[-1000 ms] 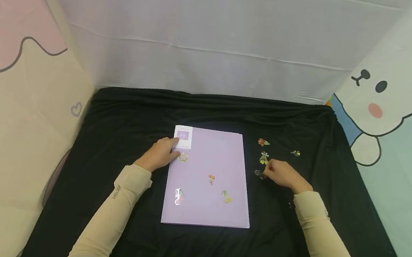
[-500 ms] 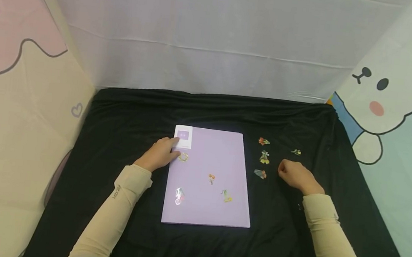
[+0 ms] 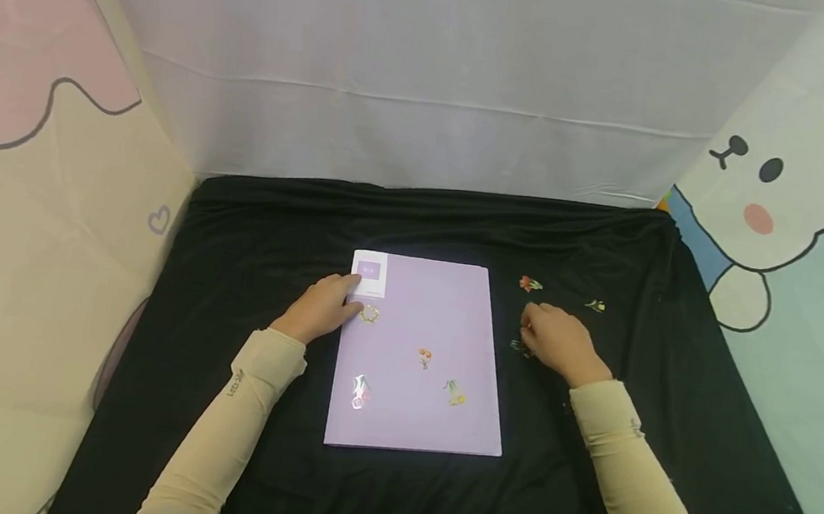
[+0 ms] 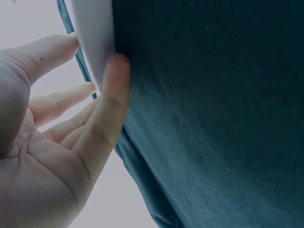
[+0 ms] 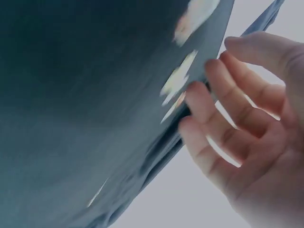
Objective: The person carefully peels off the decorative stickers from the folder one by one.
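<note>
A flat lilac folder (image 3: 409, 424) with a white label (image 3: 380, 275) at its upper left corner lies on black cloth. My left hand (image 3: 318, 307) rests at its left edge; in the left wrist view, extended fingers touch the edge. On the folder are a wreath sticker (image 3: 370, 314), an orange flower sticker (image 3: 425, 357), a yellow flower sticker (image 3: 455, 392) and a shiny pinkish sticker (image 3: 360, 391). My right hand (image 3: 560, 340), fingers loosely bent and holding nothing visible, hovers over loose flower stickers right of the folder. It partly covers a greyish flower sticker (image 3: 518, 347).
Above the right hand lies a red flower sticker (image 3: 531, 284), and a small yellow one (image 3: 595, 306) is farther right. Black cloth (image 3: 270, 460) covers the table. A white curtain (image 3: 409, 139) hangs behind, with printed cloths at both sides.
My right hand drew away rightward from the greyish sticker, then came back left and slightly up, over the middle sticker of the column. The left hand and the folder stay put.
</note>
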The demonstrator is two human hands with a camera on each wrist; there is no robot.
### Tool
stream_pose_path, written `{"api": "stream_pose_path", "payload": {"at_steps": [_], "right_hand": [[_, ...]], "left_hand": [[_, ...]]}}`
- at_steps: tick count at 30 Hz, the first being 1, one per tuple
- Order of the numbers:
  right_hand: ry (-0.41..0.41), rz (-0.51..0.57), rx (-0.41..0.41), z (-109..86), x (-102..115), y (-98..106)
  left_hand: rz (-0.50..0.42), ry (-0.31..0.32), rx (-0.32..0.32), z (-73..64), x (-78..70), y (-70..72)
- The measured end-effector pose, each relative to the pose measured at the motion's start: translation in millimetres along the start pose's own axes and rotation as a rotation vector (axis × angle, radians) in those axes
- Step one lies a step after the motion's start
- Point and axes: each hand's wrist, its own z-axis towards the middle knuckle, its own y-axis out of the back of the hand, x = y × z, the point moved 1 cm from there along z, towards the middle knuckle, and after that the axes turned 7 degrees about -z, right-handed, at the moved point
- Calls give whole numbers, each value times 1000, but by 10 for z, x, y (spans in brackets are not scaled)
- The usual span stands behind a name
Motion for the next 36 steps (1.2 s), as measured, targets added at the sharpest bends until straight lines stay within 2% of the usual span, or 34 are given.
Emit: {"api": "stream_pose_path", "payload": {"at_steps": [5, 7, 10, 14, 18, 24, 32, 36], "right_hand": [[142, 46, -69, 146, 374, -99], [195, 52, -71, 184, 497, -133], [230, 36, -68, 213, 616, -171], [224, 5, -66, 232, 677, -194], [217, 6, -62, 245, 699, -199], [202, -1, -60, 246, 709, -220], [203, -18, -65, 246, 714, -233], [207, -21, -69, 252, 722, -218]], "left_hand": [[72, -9, -37, -14, -15, -5], [115, -41, -75, -23, -36, -1], [182, -113, -125, -36, -82, 1], [207, -186, -152, -53, -143, -10], [211, -215, -152, -64, -185, -38], [268, -246, -168, -48, -229, -112], [362, -248, -152, -29, -317, -160], [362, -229, -148, -29, -356, -152]]}}
